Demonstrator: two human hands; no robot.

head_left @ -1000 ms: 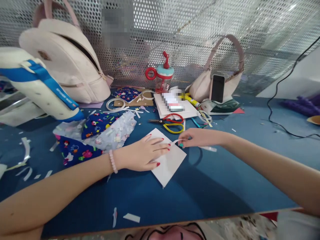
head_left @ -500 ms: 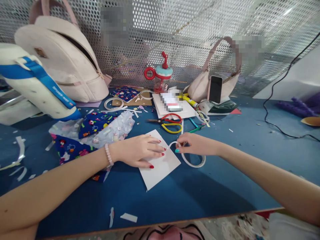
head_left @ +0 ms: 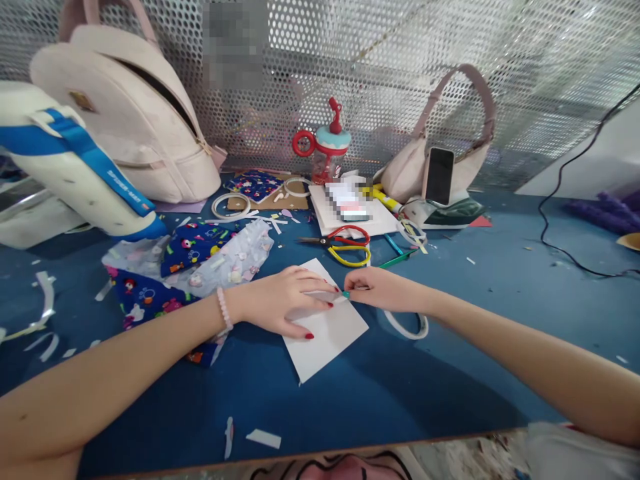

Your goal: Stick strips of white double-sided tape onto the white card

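Note:
A white square of card (head_left: 327, 337) lies turned cornerwise on the blue table. My left hand (head_left: 283, 300) rests flat on its upper left part, fingers spread. At the card's right edge my right hand (head_left: 383, 288) is closed in a pinch on the end of a white tape strip, its fingertips close to my left fingers. The white tape roll (head_left: 410, 328) lies just below my right hand, partly hidden by it. Above the card are scissors (head_left: 345, 244) with one red and one yellow handle. Patterned blue and pale fabric (head_left: 175, 267) lies crumpled left of the card.
At the left stand a large bottle (head_left: 75, 167) and a pale backpack (head_left: 125, 127). Behind the scissors are a phone on white sheets (head_left: 320, 207), a red-handled cup (head_left: 330, 147) and a small bag (head_left: 400, 173) with another phone. Paper scraps lie around; a black cable (head_left: 545, 233) runs at right.
My right hand has moved left to the card's edge and lower over the tape. The curved strip that stood between card and roll no longer shows as a loop. My left hand stays on the card.

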